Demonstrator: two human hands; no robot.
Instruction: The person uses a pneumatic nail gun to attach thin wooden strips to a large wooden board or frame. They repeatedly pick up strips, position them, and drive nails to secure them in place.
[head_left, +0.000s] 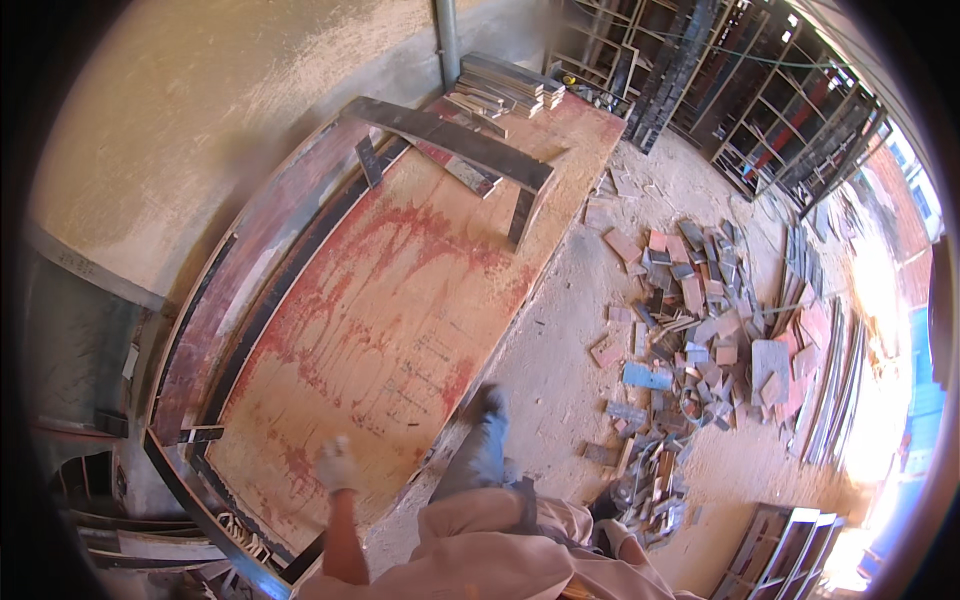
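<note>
My left hand [336,466], in a pale glove, is over the near end of a large wooden panel [370,320] with red stains. Motion smears its fingers, and I make out nothing held in them. At my right side, my right hand [626,543] shows only as a pale gloved shape, its fingers hidden. Just beyond it is a dark, rounded object [618,494] whose kind I cannot make out; whether the hand holds it is unclear. Across the panel's far part stands a dark board frame [455,140], with a narrow plank [460,170] beside it.
Stacked wood strips [510,85] lie at the panel's far end, against the wall [240,110]. A heap of wood offcuts [700,290] covers the floor to the right. Long strips [838,385] lie beyond it. Metal racks [770,120] stand far right, a slatted frame [775,555] near right.
</note>
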